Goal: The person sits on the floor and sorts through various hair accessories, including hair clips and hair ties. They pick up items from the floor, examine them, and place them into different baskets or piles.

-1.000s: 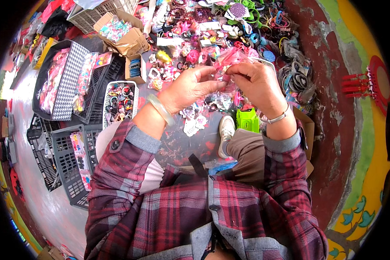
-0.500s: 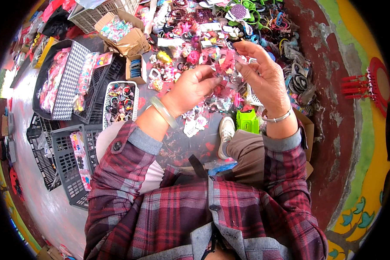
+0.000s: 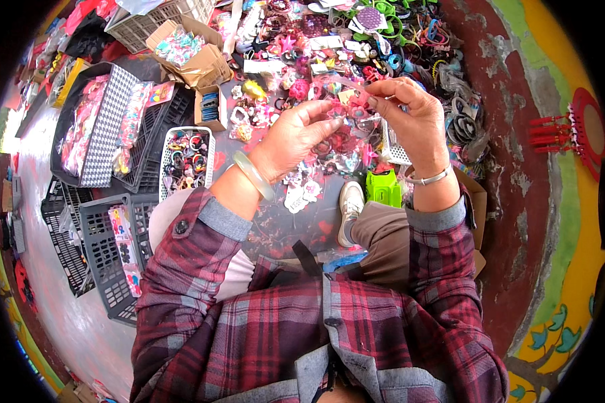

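Note:
Over the heap of hair accessories (image 3: 300, 88), my right hand (image 3: 413, 111) pinches the end of a thin, see-through pinkish strip of plastic (image 3: 348, 83) between thumb and fingertips. My left hand (image 3: 294, 138) is held lower and to the left, its thumb stretched toward the right hand and its fingers curled. Whatever lies at its fingertips blends into the heap, so I cannot make it out. Pink and red hair pieces (image 3: 343, 140) show between and below the two hands. A pale bangle is on my left wrist, and a metal one is on my right.
To the left stand a white basket of hair ties (image 3: 210, 161), a dark grey crate (image 3: 104, 252), a houndstooth-patterned box (image 3: 104, 144) and a cardboard box of small packets (image 3: 208, 66). A bright green plastic item (image 3: 384, 189) lies by my shoe (image 3: 351, 205). Green headbands (image 3: 393, 27) lie at the back.
The pink-red frilly piece between my hands no longer shows there. My right hand's fingers have drawn together into a pinch, with the see-through strip extending from them. The left hand has barely moved.

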Tool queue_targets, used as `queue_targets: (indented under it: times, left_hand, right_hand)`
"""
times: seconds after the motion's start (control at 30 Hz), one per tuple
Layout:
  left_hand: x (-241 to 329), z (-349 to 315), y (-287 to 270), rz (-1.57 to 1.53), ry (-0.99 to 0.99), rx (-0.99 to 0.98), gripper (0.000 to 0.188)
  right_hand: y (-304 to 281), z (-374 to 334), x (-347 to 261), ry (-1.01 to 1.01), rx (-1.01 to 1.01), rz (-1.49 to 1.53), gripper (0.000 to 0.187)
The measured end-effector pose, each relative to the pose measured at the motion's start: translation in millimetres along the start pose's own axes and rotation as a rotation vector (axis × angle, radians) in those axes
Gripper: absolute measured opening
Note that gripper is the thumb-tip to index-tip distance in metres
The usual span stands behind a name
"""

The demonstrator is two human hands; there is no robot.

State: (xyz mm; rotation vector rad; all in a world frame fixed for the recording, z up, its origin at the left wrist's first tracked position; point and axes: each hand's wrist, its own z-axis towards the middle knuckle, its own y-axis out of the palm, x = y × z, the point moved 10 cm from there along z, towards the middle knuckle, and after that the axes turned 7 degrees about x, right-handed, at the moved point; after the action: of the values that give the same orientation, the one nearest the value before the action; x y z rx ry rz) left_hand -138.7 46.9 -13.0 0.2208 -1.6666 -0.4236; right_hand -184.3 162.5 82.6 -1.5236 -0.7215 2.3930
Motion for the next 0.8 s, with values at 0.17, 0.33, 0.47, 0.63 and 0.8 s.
queue_targets:
  times: [0.17,0.33,0.47,0.63,0.8]
  left_hand:
    - [-7,-1,3,0.038,-0.066,-0.066,0.032]
    - [-7,-1,7,-0.033,-0.036,-0.061,0.033]
    - [-16,-2,2,0.03,-0.079,-0.045,0.032]
    - [-18,-2,5,0.061,-0.097,-0.064,0.029]
    - [-19,-2,3,0.049,-0.013,-0.043,0.028]
  right_hand:
    - [0,1,1,-0.05,-0.013,-0.144,0.017]
    - [9,-1,3,-0.091,-0.057,-0.014,0.015]
    - [19,-3,23,0.116,-0.198,0.06,0.013]
    - [32,-13,28,0.228,-0.37,0.262,0.01]
    - [42,-22,37,0.302,-0.522,0.291,0.009]
